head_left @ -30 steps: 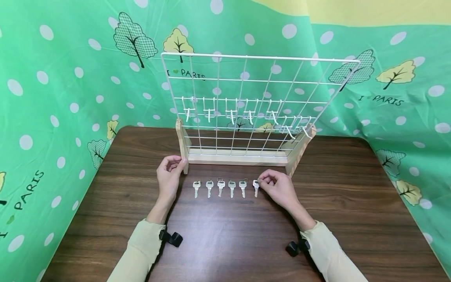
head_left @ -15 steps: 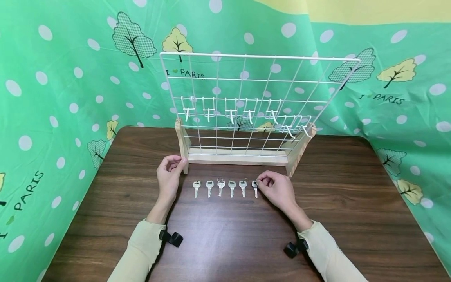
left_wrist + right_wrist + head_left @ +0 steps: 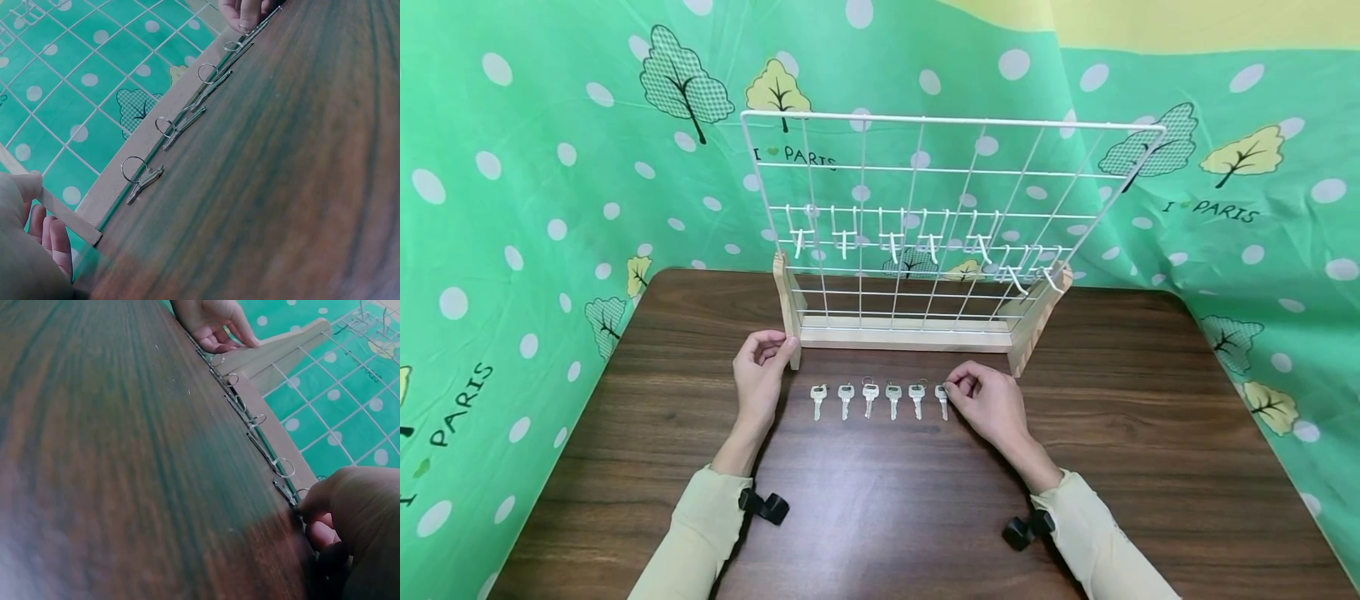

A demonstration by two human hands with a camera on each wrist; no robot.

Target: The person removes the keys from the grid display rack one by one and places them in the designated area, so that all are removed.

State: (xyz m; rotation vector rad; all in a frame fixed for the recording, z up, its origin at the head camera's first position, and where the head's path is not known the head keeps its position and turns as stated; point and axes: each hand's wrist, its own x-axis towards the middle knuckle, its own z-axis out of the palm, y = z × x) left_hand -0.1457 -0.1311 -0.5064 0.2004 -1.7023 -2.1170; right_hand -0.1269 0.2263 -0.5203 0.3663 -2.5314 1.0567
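Observation:
Several silver keys with small wire rings lie in a row on the table, among them the leftmost key (image 3: 818,403) and a middle key (image 3: 870,402). At the row's right end, my right hand (image 3: 992,404) pinches the last key (image 3: 943,408) by its head between thumb and fingertips. In the right wrist view its ring (image 3: 303,493) is partly hidden by the fingers. My left hand (image 3: 758,375) holds the front foot of the left wooden support (image 3: 788,308) of a white wire grid rack (image 3: 955,123), thumb against the wood.
White hooks, such as one hook (image 3: 893,247), hang across the grid's lower half. A wooden base bar (image 3: 906,338) joins the two supports just behind the keys. Dark brown wood-grain table (image 3: 880,517) lies in front. A green patterned cloth (image 3: 550,167) hangs around the sides and back.
My right hand has shifted slightly left, and the rightmost key has moved a little left with it toward the row. The left hand stays on the wooden support.

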